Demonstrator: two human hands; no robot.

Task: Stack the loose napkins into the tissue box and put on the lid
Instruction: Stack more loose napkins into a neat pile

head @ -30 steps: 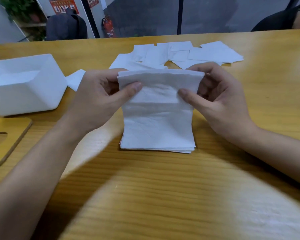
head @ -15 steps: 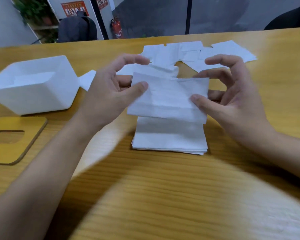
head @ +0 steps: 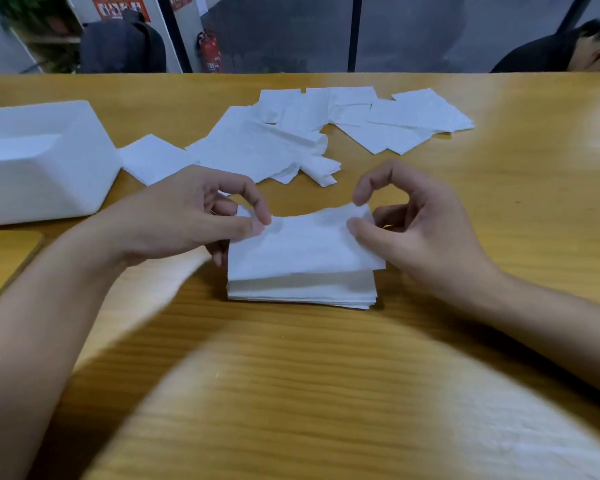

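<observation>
A white napkin [head: 305, 242] lies folded on top of a neat stack of napkins [head: 302, 291] in the middle of the wooden table. My left hand [head: 184, 216] pinches its far left corner between thumb and forefinger. My right hand [head: 413, 223] pinches the far right corner the same way. Several loose napkins [head: 291, 133] lie scattered behind the stack. The white tissue box [head: 39, 161] stands open at the left with some white paper inside. Its wooden lid [head: 4, 261] with a slot lies flat at the left edge, partly cut off.
The wooden table [head: 499, 188] runs bare to the right and toward me. Beyond its far edge are a chair with a dark backpack [head: 122, 46], a red fire extinguisher [head: 210, 51] and a person [head: 575, 50] in black at the far right.
Both hands have lowered the held napkin from upright in the air down onto the stack. My fingers have closed from spread to pinching its far corners.
</observation>
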